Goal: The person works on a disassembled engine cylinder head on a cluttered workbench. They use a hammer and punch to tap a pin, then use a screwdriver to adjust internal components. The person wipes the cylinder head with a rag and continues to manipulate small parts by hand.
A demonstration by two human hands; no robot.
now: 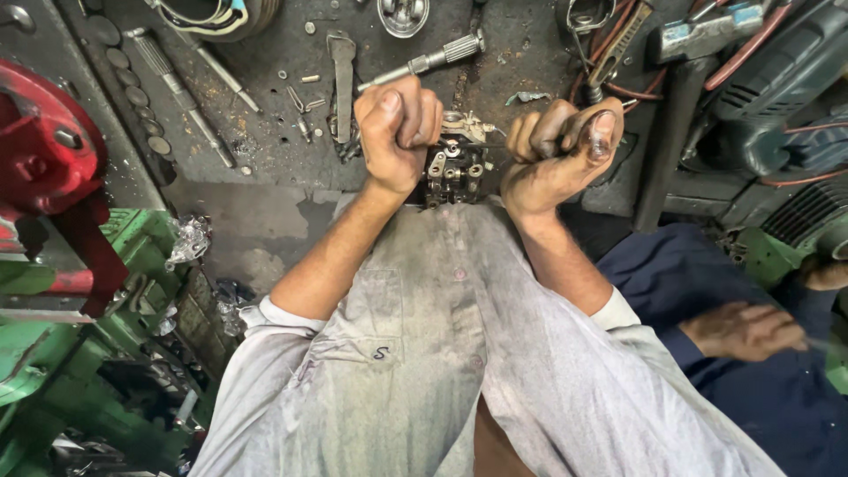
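Observation:
A small greasy metal mechanical part (pixel 456 163), like a carburettor body with ports and screws, sits between my two hands at the near edge of a dark oily workbench (pixel 265 132). My left hand (pixel 397 131) is closed in a fist around the handle of a long tool whose knurled metal shaft (pixel 433 60) points up and right. My right hand (pixel 558 155) is closed too, thumb up, pressed against the right side of the part and pinching a thin metal piece that I cannot make out. My grey dirty shirt (pixel 442 353) fills the lower view.
Loose tools, bolts and a wrench (pixel 342 79) lie scattered on the bench. A red vise (pixel 44 150) and green machine (pixel 53 353) stand at the left. At the right, another person's hand (pixel 740 329) in a dark blue sleeve works near pliers (pixel 618 44) and hoses.

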